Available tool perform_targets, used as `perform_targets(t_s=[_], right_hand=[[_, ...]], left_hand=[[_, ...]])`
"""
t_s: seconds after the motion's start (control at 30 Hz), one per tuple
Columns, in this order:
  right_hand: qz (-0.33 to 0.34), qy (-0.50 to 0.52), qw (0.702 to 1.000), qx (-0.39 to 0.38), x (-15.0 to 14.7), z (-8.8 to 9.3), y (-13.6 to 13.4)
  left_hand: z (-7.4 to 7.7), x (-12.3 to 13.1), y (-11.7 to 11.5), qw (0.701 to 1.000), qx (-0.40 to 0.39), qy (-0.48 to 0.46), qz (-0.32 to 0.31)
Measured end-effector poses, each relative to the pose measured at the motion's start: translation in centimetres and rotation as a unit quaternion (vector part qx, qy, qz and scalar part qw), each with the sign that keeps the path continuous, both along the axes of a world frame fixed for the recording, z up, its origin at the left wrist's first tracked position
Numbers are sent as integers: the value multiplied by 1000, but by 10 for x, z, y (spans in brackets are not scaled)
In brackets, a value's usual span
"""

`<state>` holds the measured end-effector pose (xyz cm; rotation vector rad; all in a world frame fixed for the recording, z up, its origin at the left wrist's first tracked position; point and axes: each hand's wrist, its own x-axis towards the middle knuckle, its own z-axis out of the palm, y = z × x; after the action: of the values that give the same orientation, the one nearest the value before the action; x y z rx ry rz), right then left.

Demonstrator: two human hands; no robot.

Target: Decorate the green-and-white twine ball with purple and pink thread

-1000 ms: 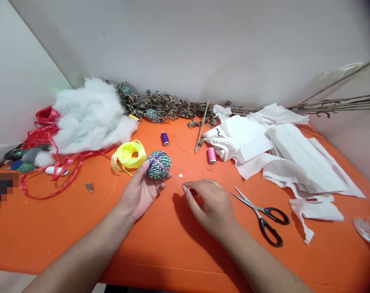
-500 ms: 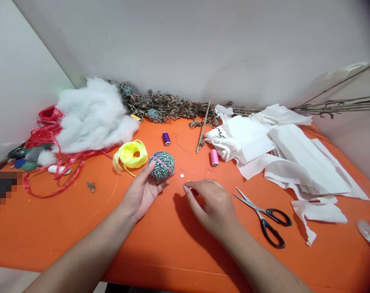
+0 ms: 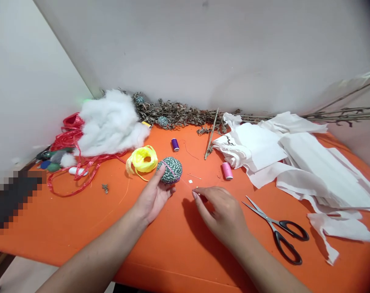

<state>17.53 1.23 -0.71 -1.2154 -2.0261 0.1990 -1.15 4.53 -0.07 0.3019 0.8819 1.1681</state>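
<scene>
Cupping a green-and-white twine ball (image 3: 169, 170) in curled fingers, the left hand (image 3: 153, 197) holds it over the orange table (image 3: 81, 232). The right hand (image 3: 221, 215) pinches closed just beside it, near a sewing needle (image 3: 194, 177); whether it holds anything is too small to tell.

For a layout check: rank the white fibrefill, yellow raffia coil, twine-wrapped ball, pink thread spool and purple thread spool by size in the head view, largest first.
White fibrefill
Yellow raffia coil
Twine-wrapped ball
Pink thread spool and purple thread spool: too alike to rank, as the pink sits nearer the camera.
</scene>
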Motion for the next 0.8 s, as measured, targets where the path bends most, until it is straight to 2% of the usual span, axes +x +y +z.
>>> perform_targets(t_s=[0.27, 0.4, 0.7, 0.8], right_hand=[[-2, -4, 1000, 6, 0, -4, 0], [-3, -3, 1000, 7, 1, -5, 0], [-7, 6, 1000, 14, 2, -4, -3], [-10, 1, 1000, 15, 3, -3, -3]], left_hand=[[-4, -1, 0, 998, 44, 45, -5], [-6, 0, 2, 998, 36, 52, -5], [-8, -1, 4, 997, 35, 58, 37], [-6, -2, 4, 998, 17, 49, 28]])
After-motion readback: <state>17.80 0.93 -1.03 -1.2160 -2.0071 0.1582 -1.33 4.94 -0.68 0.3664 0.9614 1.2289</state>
